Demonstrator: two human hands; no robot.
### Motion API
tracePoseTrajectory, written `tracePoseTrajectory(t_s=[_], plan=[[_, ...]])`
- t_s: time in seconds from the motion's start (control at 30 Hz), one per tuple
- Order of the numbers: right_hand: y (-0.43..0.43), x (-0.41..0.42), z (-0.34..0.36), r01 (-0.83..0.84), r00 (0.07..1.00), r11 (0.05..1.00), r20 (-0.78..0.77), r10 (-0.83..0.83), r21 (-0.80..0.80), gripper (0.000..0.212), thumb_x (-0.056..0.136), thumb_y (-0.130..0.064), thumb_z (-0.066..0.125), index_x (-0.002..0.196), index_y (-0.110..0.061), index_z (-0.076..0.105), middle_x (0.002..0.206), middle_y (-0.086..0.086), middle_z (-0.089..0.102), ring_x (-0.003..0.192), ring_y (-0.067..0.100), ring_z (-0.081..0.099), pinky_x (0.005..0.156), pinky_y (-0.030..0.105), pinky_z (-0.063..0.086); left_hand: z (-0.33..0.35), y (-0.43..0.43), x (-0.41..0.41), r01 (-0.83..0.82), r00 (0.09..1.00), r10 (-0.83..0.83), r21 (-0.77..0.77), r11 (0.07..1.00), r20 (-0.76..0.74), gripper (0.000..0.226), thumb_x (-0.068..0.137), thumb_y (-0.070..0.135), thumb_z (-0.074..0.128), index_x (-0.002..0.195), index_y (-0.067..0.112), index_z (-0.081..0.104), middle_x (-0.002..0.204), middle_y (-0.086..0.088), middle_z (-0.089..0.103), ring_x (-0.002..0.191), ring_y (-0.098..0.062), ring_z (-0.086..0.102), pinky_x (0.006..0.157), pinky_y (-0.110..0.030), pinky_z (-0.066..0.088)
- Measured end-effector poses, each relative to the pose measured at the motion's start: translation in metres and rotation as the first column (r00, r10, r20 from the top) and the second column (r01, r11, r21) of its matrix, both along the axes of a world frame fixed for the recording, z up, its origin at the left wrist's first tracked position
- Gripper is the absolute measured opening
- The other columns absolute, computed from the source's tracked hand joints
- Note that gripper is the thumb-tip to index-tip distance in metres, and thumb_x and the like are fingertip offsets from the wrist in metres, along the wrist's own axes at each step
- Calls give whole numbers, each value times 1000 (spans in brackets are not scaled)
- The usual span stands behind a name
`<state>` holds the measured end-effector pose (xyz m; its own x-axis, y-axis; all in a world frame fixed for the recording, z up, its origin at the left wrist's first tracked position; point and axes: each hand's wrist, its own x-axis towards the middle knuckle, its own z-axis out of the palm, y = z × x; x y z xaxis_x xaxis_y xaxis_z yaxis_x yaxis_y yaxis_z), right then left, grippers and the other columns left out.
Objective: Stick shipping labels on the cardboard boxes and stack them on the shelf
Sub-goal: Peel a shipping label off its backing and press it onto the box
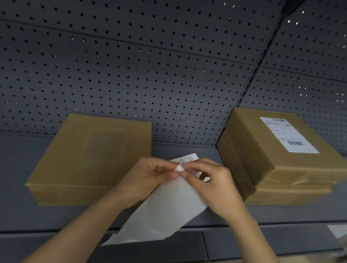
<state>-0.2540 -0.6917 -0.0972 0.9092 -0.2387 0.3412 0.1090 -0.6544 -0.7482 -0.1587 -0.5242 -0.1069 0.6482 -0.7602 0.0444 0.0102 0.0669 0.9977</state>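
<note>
**Both hands pinch the label sheet above the shelf**

Your left hand (151, 173) and your right hand (210, 179) meet in front of you, and the fingertips of both pinch the top corner of a white label sheet (168, 208). A small corner of the paper is folded up between your thumbs. The sheet hangs down from the grip, over the front edge of the grey shelf (0, 171). The printed end of the sheet shows just behind your fingers.

Just left of your hands, a flat cardboard box (92, 159) lies on the shelf, and its top is bare. On the right stands a stack of boxes (277, 162) against the perforated back panel (134, 56). The top box of this stack carries a white shipping label (289, 135) with barcodes.
</note>
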Motion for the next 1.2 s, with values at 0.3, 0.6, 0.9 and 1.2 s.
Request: tracePoseTrajectory(t_s=[0.3, 0.6, 0.9, 1.2], plan=[[-1, -4, 3, -39, 999, 997, 23, 41, -71, 16, 85, -24, 76, 101, -21, 78, 92, -10, 69, 89, 6, 64, 77, 15, 47, -2, -3, 1, -8, 1000, 8, -13, 1000, 28, 17, 90, 8, 65, 103, 4, 75, 100, -9, 77, 94, -19, 72, 86, -29, 57], [-4, -4, -1, -48, 999, 993, 1, 48, -106, 15, 91, -15, 69, 103, -19, 78, 96, -9, 70, 91, 8, 65, 80, 30, 51, -2, -8, 1, -55, 995, 52, 26, 998, 87, 14, 89, 2, 65, 99, 3, 75, 98, -6, 77, 89, -11, 71, 83, -21, 55], [-4, 0, 2, 201, 978, 979, 56, -199, -29, 11, 93, -13, 63, 86, -14, 72, 76, -8, 66, 71, 6, 58, 64, 17, 44, 7, -10, -4, -179, 974, 152, 160, 971, 168, 15, 90, 14, 68, 88, 26, 76, 87, 12, 76, 83, -4, 70, 77, -22, 57], [-1, 10, 9, 141, 990, 969, -1, -144, 203, 20, 95, -16, 61, 77, -15, 69, 71, 15, 61, 63, 8, 47, 60, 24, 39, 24, -22, -5, -221, 975, 221, 202, 954, 21, 23, 92, 37, 64, 83, 20, 76, 90, -4, 74, 93, -26, 69, 94, -48, 54]])
